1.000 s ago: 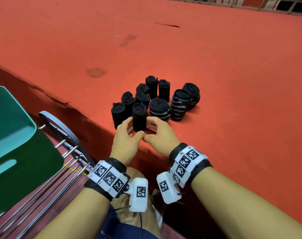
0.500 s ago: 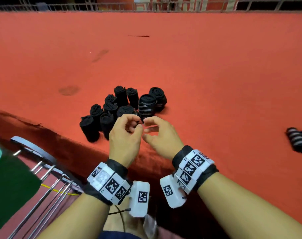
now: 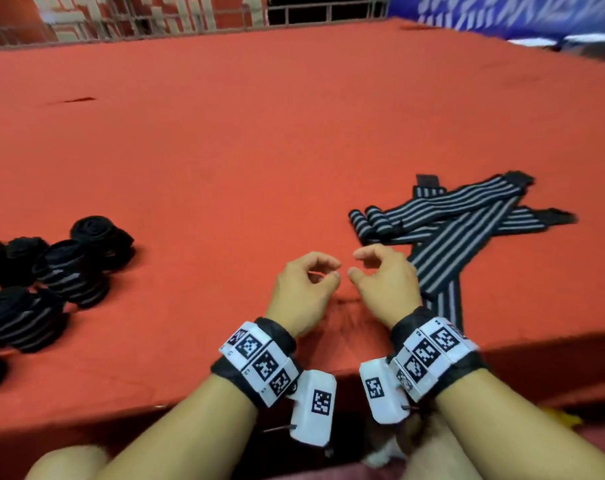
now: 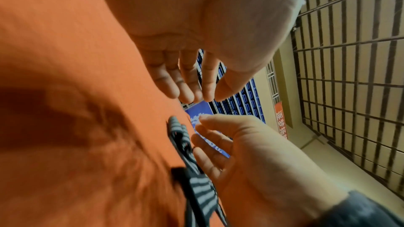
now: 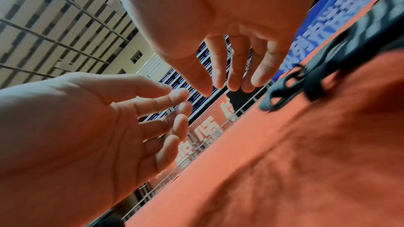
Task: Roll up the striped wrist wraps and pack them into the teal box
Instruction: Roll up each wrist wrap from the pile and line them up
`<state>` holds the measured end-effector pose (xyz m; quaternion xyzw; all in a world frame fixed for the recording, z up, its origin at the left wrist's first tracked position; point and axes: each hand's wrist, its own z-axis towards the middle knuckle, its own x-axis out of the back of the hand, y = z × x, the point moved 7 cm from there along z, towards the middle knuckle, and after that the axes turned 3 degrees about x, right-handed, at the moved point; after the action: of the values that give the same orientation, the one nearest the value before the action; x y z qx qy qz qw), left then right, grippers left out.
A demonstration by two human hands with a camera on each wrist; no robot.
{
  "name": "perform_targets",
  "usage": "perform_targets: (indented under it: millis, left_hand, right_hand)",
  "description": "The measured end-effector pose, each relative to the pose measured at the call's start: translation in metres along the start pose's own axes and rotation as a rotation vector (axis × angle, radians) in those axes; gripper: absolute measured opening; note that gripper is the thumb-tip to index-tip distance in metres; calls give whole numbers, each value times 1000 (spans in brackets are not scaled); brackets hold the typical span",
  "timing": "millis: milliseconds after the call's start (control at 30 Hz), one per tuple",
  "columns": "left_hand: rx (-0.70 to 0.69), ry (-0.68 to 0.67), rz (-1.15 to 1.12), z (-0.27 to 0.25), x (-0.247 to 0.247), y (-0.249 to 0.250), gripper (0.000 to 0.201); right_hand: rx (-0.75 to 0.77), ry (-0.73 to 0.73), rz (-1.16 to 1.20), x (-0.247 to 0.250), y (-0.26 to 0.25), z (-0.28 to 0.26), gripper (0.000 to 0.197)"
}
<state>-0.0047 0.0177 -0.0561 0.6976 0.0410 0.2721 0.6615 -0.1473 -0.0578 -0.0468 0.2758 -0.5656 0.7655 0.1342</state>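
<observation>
Both hands hovered side by side just above the near edge of the red-covered table (image 3: 225, 150), thumbs facing each other and close together without touching. The left hand (image 3: 303, 292) had its fingers (image 4: 188, 82) loosely bent and slightly apart, holding nothing; the wrist views showed the palm bare. The right hand (image 3: 386, 284) was the same, its fingers (image 5: 236, 68) relaxed, gently curved and empty. Just beyond and to the right of the right hand lay the unrolled striped wrist wraps (image 3: 467, 220), a few flat black-and-grey bands crossing one another on the table, with black end tabs at their far ends and small looped ends toward the left; one band ran toward the table's near edge, passing behind the right wrist. Whether the right hand touched that band could not be told. Well apart, at the left side of the table, stood the rolled wraps (image 3: 69, 268), a cluster of dark coils, some upright, some with grey stripes showing, running off the left edge of the head view. Each wrist wore a black band carrying white marker blocks (image 3: 259, 362). Beyond the far edge of the table stood a metal railing (image 3: 311, 10) and a blue banner (image 3: 519, 12).
</observation>
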Motion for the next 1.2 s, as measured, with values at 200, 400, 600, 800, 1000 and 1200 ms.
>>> perform_targets:
  millis: [200, 400, 600, 800, 1000, 1200]
  left_hand:
    - [169, -223, 4, 16, -91, -8, 20]
    - [185, -268, 31, 30, -128, -14, 47]
    - [184, -157, -99, 36, -131, -5, 23]
    - [104, -195, -337, 25, -125, 21, 17]
    - [-123, -171, -283, 26, -104, 35, 55]
    - [-182, -144, -300, 23, -87, 39, 62]
  right_hand:
    - [-213, 67, -144, 53, 73, 1, 30]
    - [-286, 28, -203, 67, 98, -3, 47]
    - [-254, 9, -217, 66, 103, 2, 57]
    - [-118, 252, -64, 83, 96, 2, 22]
    - [149, 381, 46, 98, 50, -5, 14]
    - [251, 198, 207, 83, 12, -8, 5]
